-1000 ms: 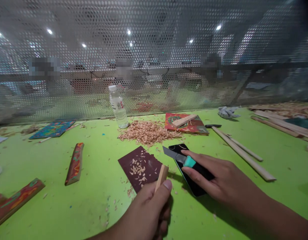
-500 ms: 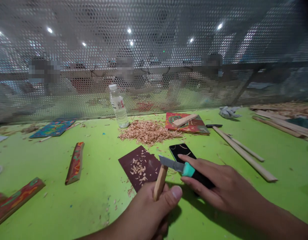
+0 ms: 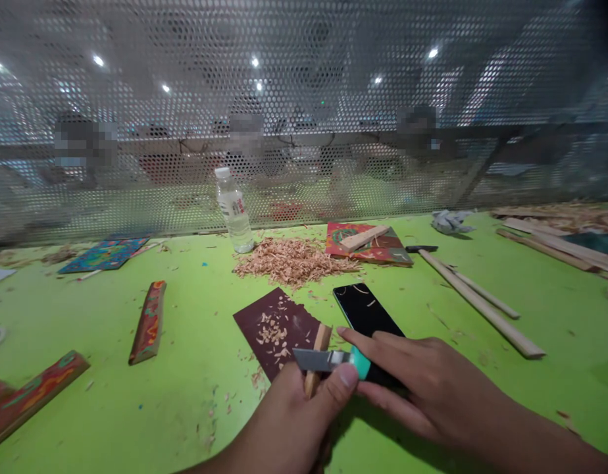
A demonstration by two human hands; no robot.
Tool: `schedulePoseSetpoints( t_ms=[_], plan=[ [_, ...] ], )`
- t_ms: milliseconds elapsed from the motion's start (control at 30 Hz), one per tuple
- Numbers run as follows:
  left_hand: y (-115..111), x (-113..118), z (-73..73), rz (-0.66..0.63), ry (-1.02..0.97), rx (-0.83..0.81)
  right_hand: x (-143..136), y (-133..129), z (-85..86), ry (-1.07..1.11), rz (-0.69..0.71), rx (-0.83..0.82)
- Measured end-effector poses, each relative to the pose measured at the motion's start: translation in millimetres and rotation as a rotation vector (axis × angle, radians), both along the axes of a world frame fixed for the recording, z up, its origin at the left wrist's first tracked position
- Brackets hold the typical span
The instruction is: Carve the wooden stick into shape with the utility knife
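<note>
My left hand (image 3: 299, 411) is closed around a short wooden stick (image 3: 322, 338) that points up and away from me. In my right hand (image 3: 422, 382) is a utility knife (image 3: 362, 363) with a teal collar and black handle. Its blade (image 3: 316, 359) crosses over the stick just above my left fingers, and my left thumb lies by the knife's collar. Behind the stick is a dark brown sheet of sandpaper (image 3: 254, 322) with pale wood chips on it. A black phone (image 3: 366, 313) lies flat beyond my right hand, partly hidden by it.
A heap of wood shavings (image 3: 297, 260) lies beside a water bottle (image 3: 235, 210) near the perforated metal screen (image 3: 304, 79). Painted wood pieces (image 3: 149, 322) are at left, a painted board (image 3: 368, 243) behind. Long wooden sticks (image 3: 481, 303) and crumpled paper (image 3: 452, 222) are at right.
The knife blade has moved down the stick, from its top end toward my left hand. My right hand has come nearer, and more of the phone shows.
</note>
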State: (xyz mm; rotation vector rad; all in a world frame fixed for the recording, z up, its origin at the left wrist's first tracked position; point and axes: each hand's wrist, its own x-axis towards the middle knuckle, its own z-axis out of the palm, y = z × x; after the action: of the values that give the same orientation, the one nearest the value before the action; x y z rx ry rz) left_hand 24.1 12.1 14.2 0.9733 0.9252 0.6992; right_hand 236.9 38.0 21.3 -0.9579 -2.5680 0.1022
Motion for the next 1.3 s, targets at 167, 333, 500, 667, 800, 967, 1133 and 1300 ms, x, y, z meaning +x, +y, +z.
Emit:
schedulePoseSetpoints(
  t_ms=[167,333,500,667,800,967,1133,1300],
  plan=[
    [0.0,2.3,1.8,0.012,0.002,-0.02,0.9,1.9,0.5,0.007,0.009,-0.018],
    [1.5,3.1,1.0,0.031,-0.213,0.104,1.1,0.2,0.7,-0.005,0.037,-0.013],
    [0.7,2.1,-4.1,0.075,-0.056,0.213,-1.1,-1.1,2.5,-0.005,0.004,0.03],
    [-1.2,-2.1,-9.8,0.016,0.146,0.172,2.8,5.8,6.0,0.045,-0.137,0.074],
    [-1.5,-4.1,-11.7,-0.015,0.144,0.12,10.7,14.8,9.4,0.107,-0.272,0.119],
    [1.0,-4.1,-8.0,-0.02,0.123,0.105,12.8,15.2,6.8,0.168,-0.257,0.078],
    [1.2,-6.0,-11.7,-0.074,0.018,0.013,9.6,11.9,5.3,0.131,-0.199,0.025],
    [2.5,-6.9,-13.4,-0.145,-0.167,0.017,5.9,8.1,1.8,0.052,-0.1,-0.055]
  ],
)
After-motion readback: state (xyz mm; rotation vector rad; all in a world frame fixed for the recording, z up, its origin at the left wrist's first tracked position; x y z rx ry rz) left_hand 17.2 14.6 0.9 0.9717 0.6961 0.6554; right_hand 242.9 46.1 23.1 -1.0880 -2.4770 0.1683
